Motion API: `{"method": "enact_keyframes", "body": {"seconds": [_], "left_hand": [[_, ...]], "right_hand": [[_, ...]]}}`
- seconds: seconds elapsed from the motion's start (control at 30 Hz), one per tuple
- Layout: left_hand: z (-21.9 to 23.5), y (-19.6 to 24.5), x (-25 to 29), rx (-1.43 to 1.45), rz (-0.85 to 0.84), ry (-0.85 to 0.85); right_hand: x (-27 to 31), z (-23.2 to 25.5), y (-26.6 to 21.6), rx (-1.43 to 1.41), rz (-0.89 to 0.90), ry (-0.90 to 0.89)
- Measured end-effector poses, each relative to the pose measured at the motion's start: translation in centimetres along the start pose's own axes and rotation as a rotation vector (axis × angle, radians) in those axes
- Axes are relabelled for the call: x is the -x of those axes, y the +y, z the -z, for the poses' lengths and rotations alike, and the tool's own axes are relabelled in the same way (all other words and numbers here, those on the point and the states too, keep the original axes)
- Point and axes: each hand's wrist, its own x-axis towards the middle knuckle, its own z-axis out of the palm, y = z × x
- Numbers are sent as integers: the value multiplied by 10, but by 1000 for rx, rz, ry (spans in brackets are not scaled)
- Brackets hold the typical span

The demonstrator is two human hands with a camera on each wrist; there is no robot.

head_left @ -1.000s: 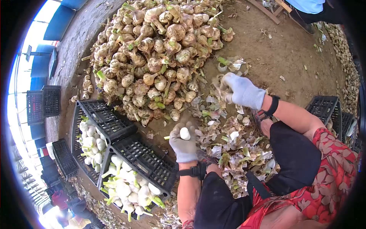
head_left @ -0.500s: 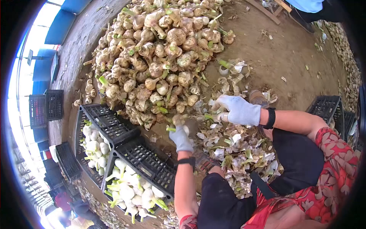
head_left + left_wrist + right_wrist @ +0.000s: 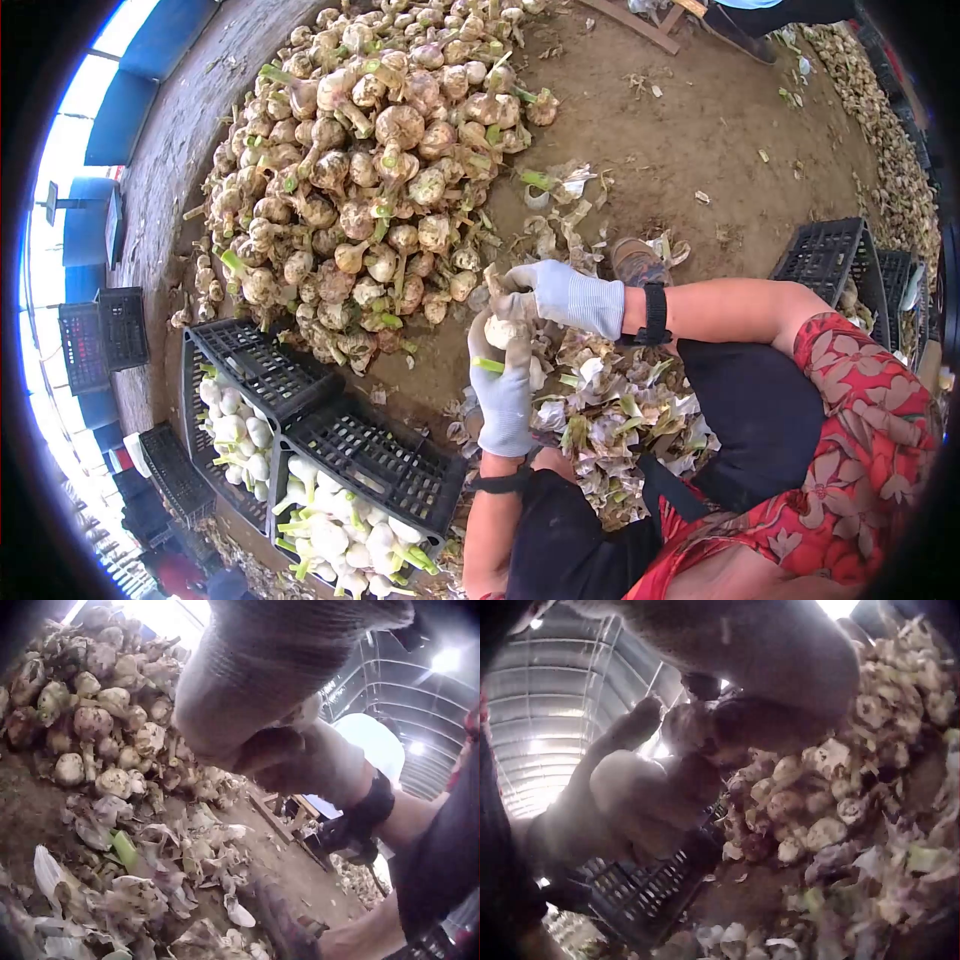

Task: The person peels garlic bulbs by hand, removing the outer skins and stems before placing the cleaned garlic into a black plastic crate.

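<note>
My gloved left hand [image 3: 503, 400] grips a garlic bulb [image 3: 503, 332] whose white surface shows at the top. Its cut green stem [image 3: 488, 365] sticks out to the left between the fingers. Right above it, my gloved right hand [image 3: 572, 297] has its fingers curled at the bulb's upper side, pinching brownish garlic skin [image 3: 494, 282]. In the right wrist view both hands meet at the bulb, which is mostly covered by the fingers. The left wrist view shows the left glove [image 3: 255, 675] close up, hiding the bulb.
A big heap of unpeeled garlic [image 3: 350, 190] lies ahead. To the left, black crates [image 3: 375, 460] hold white peeled bulbs [image 3: 335, 525] with green stems. Loose skins [image 3: 610, 400] cover the ground between the legs. Another crate [image 3: 825, 260] stands at right, and a person's leg [image 3: 735, 35] shows at far right.
The left hand has lifted a dirty bulb from beside the heap and brought it rightward. My right hand has moved left to meet it, and both hands are now together at the bulb.
</note>
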Motion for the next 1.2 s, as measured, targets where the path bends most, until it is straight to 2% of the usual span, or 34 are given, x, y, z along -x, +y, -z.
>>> {"method": "enact_keyframes", "body": {"seconds": [0.03, 0.1, 0.23, 0.3, 0.4, 0.63, 0.7, 0.83, 0.93, 1.03, 1.13, 1.2], "left_hand": [[-2, -1, -1, -74, -61, 10], [-5, -1, -1, -221, -216, 45], [0, 0, 3, -145, -150, 74], [-3, 5, 5, -79, -115, 92], [-5, 7, 6, -42, -211, 64], [-4, 9, 7, -35, -132, 148], [-6, 19, 11, 73, -58, 122], [2, 4, 9, 160, -53, 92], [6, 6, 9, 227, -13, 2], [6, 5, 11, 284, 5, -20], [16, -8, 11, 360, 70, -64], [12, -4, 11, 374, 81, -27]], "right_hand": [[-6, -2, 12, -22, 144, 4], [-5, 1, 10, -91, 138, -59], [-4, 4, 7, -74, 137, -98], [-7, 7, 8, -91, 186, -181], [-7, 9, 12, -145, 195, -252], [-1, 6, 4, -460, 57, -208], [3, 6, -5, -320, 82, -195], [-2, 1, 2, -199, 107, -145], [-4, 1, 6, -228, 167, -178], [8, 3, -6, -370, 16, -227], [7, 6, -6, -390, 2, -249], [8, 8, -8, -408, 8, -263]]}}
